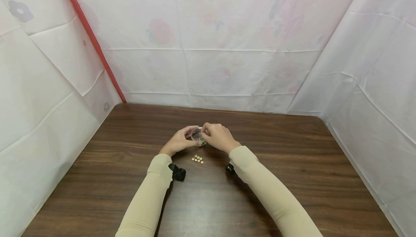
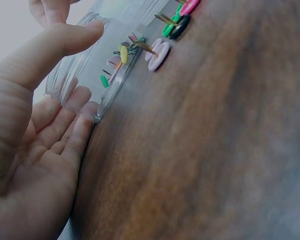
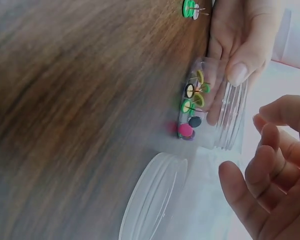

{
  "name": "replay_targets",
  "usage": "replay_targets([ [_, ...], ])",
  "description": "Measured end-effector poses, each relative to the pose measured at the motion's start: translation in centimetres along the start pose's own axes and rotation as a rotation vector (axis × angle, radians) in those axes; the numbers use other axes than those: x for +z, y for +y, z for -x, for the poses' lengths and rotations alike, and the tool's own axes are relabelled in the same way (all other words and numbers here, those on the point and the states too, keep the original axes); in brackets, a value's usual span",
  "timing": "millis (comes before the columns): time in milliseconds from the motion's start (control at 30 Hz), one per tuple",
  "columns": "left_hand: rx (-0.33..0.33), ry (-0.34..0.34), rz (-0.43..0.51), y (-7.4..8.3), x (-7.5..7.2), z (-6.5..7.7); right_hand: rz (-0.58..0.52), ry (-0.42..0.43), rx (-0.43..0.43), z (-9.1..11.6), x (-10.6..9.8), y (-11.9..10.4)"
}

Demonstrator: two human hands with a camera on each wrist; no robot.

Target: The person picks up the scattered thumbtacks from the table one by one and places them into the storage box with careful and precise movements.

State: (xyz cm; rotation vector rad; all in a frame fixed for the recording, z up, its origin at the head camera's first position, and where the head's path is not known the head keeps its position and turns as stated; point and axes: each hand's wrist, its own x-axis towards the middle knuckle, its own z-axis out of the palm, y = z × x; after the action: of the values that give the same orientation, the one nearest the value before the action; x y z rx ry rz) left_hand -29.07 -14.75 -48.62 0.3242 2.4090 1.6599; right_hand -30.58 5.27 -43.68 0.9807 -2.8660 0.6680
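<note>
Left hand (image 1: 180, 141) grasping clear round plastic jar (image 3: 208, 125), likely light, stiff, slippery; best held below threads (image 3: 232, 117); right hand (image 1: 220, 136) right of grip, loose

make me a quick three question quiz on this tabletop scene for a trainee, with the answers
1. Which hand grips the clear round plastic jar?
2. True or false: the clear round plastic lid is screwed onto the jar.
3. Fill in the blank: colourful flat-headed thumbtacks lie both inside the jar and on the ____.

Key:
1. The left hand.
2. False; it is off the jar.
3. Brown wood-grain table.
</note>
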Motion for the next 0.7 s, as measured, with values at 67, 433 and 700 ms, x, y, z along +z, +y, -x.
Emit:
replay_targets([
  [67,-0.003,0.001,-0.001,0.0,0.0,0.0,-0.016,-0.009,-0.006,0.3,-0.1,-0.1],
  [433,-0.011,0.001,0.004,-0.1,0.0,0.1,-0.041,-0.076,-0.059,2.2,-0.8,-0.8],
  [700,0.018,0.004,0.001,-0.1,0.0,0.1,-0.019,-0.171,-0.165,3.1,-0.7,-1.0],
])
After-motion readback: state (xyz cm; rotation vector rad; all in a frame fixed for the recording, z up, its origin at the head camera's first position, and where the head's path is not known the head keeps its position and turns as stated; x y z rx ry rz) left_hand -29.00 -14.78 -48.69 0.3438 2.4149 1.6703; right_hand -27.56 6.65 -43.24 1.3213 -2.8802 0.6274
